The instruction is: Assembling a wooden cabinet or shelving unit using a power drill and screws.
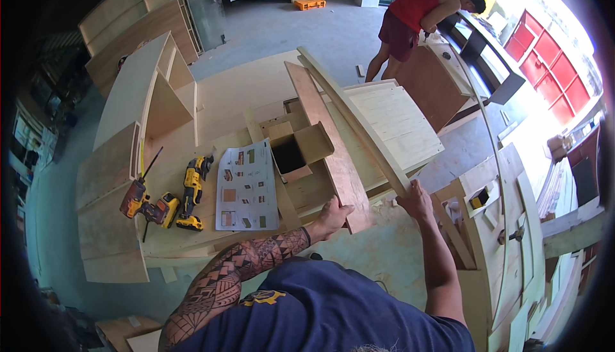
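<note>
Head view: your left hand [332, 214] grips the near end of a brown plywood board [327, 140] standing on edge over the workbench [211, 99], while your right hand [415, 199] clasps the pale curved strip [355, 118] just beside it. You appear to be fitting the two together; next, steady both edges flush. Drills [168, 199] and an instruction sheet [246, 187] lie to your left.
</note>
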Motion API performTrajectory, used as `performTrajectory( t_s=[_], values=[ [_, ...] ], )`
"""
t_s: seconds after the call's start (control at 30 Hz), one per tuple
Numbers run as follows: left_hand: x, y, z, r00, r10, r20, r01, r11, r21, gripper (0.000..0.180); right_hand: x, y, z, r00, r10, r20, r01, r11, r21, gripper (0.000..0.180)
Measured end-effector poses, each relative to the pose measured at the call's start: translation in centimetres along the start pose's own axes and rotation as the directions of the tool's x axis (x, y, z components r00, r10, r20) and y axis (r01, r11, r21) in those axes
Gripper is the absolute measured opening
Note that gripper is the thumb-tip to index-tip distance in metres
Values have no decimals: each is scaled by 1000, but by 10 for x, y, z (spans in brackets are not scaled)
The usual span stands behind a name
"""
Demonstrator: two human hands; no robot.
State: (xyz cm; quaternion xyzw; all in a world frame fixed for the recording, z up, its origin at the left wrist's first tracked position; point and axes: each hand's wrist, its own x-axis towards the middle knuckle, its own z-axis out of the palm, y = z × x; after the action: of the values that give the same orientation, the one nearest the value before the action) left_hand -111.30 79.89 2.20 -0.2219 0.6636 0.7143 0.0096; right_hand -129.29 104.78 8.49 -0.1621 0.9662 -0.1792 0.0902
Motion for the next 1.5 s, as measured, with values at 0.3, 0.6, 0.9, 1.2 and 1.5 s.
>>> performTrajectory(
  t_s=[0.3,0.6,0.9,1.2,1.5],
  values=[
    [-36,75,-18,953,268,142,-159,841,-517,49,35,17,61,960,-82,-266,-43,900,-433,89],
    [-98,122,-99,912,392,122,-362,907,-214,49,64,71,-4,672,-205,711,-577,456,677,60],
    [-146,130,-142,858,483,-172,-471,875,111,45,31,-4,11,964,-245,-106,226,961,-161,105],
    [-188,118,-159,844,453,-287,-432,892,137,44,43,-9,16,921,-208,-330,165,974,-154,54],
    [-245,95,-190,749,540,-384,-500,841,207,44,45,4,0,857,-360,-369,351,932,-93,57]
  ],
)
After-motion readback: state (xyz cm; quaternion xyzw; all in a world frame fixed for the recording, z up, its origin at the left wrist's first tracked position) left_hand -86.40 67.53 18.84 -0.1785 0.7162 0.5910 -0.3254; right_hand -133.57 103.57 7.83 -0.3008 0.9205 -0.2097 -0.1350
